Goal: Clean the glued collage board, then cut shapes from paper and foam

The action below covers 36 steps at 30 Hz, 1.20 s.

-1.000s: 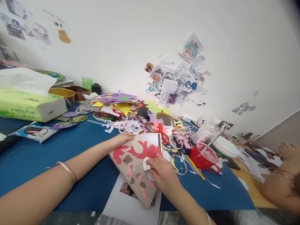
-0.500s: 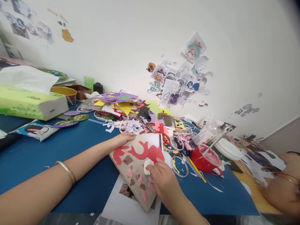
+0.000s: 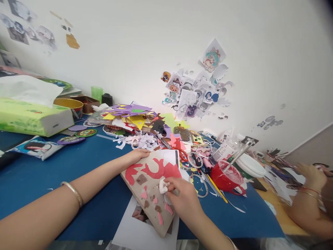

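Note:
A grey-brown board (image 3: 145,177) lies tilted on the table, with red paper shapes (image 3: 153,171) and small pink and brown scraps on its face. My left hand (image 3: 137,156) grips the board's far left edge, its fingertips partly hidden behind it. Pinched between the thumb and fingers of my right hand (image 3: 183,194) is a wad of white tissue (image 3: 163,186), held against or just over the board's middle. Under the board's near end sticks out a white sheet (image 3: 130,222) with a printed photo.
A red mug (image 3: 226,177) stands to the right, near rolls of tape (image 3: 199,185) and a yellow pencil (image 3: 217,189). Behind the board are red-handled scissors (image 3: 182,152) and heaped paper scraps (image 3: 149,141). A tissue pack (image 3: 36,116) sits left. Another person's arm (image 3: 308,198) is at right.
My right hand has shifted slightly and its fingers have lifted a little, showing more of the tissue. My left hand stays on the board. The other person's hand at right has moved.

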### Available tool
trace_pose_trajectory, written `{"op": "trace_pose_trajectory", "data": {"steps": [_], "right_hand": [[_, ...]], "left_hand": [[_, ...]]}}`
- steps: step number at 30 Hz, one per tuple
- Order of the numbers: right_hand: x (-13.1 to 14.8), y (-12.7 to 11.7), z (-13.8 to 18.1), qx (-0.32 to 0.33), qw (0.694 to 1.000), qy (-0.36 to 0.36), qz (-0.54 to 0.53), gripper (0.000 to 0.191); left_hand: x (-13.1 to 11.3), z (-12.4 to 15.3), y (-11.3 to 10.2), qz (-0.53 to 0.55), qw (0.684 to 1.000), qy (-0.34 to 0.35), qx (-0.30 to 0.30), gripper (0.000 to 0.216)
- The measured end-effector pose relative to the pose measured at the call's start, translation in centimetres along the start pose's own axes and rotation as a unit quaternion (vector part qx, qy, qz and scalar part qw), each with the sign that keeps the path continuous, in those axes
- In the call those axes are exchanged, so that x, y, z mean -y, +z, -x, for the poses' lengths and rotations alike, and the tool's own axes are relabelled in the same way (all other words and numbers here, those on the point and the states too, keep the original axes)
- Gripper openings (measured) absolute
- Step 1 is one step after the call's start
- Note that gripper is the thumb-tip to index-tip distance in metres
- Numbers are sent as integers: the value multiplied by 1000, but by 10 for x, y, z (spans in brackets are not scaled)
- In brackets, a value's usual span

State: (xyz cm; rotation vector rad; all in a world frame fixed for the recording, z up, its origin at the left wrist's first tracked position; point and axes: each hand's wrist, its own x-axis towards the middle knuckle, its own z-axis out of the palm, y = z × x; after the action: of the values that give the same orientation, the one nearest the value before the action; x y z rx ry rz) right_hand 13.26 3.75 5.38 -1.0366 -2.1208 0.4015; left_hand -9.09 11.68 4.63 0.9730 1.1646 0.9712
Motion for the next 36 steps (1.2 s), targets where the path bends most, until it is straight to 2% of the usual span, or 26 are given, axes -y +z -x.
{"op": "trace_pose_trajectory", "data": {"steps": [3, 5, 7, 11, 14, 16, 19, 23, 24, 25, 28, 32, 36], "right_hand": [[4, -17, -5, -68, 990, 118, -39, 27], [4, -27, -6, -117, 981, 152, -31, 26], [0, -30, -3, -118, 986, 116, -8, 27], [-14, -15, 2, -20, 998, -16, 63, 31], [-20, -5, -2, 58, 992, -40, 107, 32], [-21, -5, -6, 84, 987, -60, 121, 34], [-21, -16, -6, 52, 989, -102, 89, 30], [-19, -39, 9, -111, 991, -47, 55, 16], [-19, -42, 14, -129, 989, -42, 66, 15], [-18, -43, 20, -127, 988, -51, 75, 16], [-21, -30, 38, -63, 991, -107, 59, 22], [-27, -7, 51, -40, 993, -98, 46, 24], [-24, -15, 45, -26, 988, -137, 66, 25]], "left_hand": [[-5, 8, 2, -11, 1000, -12, -8, 49], [-7, 11, 2, -20, 1000, -19, -10, 46], [-7, 12, 2, -25, 1000, -15, -10, 42], [-4, 8, 2, -21, 1000, -2, -10, 40], [-2, 5, 0, -25, 1000, -7, -7, 42], [-1, 4, -1, -24, 1000, -6, -13, 44], [0, 3, -2, -1, 1000, 5, 0, 48], [0, 5, -2, 5, 1000, -1, 10, 49], [0, 6, -1, 7, 1000, -2, 5, 49], [0, 6, -1, 9, 1000, -2, 2, 50], [1, 5, -2, 13, 1000, 4, 5, 51], [2, 3, -3, 4, 1000, 7, 8, 51], [3, 2, -3, 12, 1000, 6, 11, 50]]}}
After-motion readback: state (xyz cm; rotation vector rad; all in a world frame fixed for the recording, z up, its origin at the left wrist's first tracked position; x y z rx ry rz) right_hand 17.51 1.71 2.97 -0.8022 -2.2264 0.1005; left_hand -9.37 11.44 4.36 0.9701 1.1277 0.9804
